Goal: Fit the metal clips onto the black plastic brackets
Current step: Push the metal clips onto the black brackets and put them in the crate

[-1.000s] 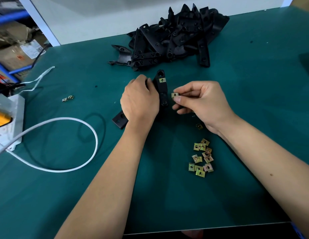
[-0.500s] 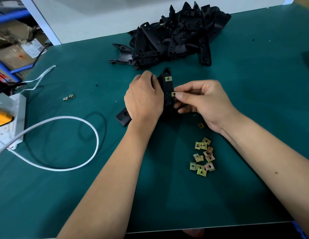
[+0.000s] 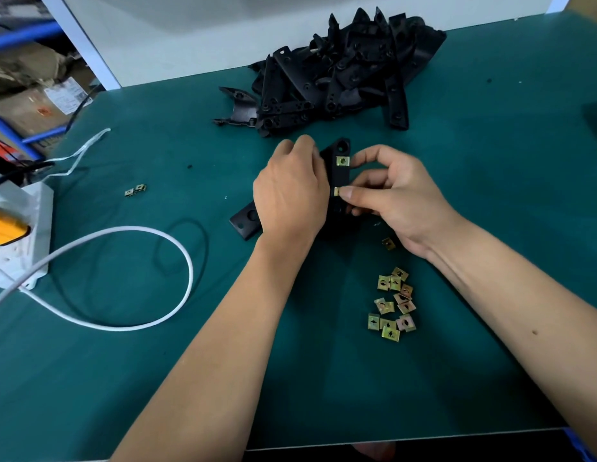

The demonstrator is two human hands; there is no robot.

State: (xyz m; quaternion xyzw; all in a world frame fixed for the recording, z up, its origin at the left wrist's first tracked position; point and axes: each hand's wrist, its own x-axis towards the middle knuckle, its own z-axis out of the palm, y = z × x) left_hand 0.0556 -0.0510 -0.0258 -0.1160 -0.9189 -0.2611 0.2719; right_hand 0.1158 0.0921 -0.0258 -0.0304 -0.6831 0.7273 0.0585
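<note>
Since a second ago the small brass-coloured square metal clip [image 3: 337,191] has travelled from open air beside the long black plastic bracket [image 3: 341,175] to that bracket's right edge, where the right hand [image 3: 395,198] pinches it between thumb and forefinger against the plastic. The left hand [image 3: 290,198] has kept its fingers curled over the bracket's left side, clamping it on the green table mat [image 3: 490,195]. Above the pinched clip, near the bracket's far end, a second brass clip [image 3: 343,160] already sits fitted. Behind the bracket lies a heap of black plastic brackets [image 3: 340,81]. Nearer the person than the bracket, a scatter of loose brass clips [image 3: 392,305] lies on the mat, one stray clip [image 3: 388,243] just under the right wrist. Left of the bracket curl a white cable [image 3: 130,278] and a white power strip [image 3: 20,238].
</note>
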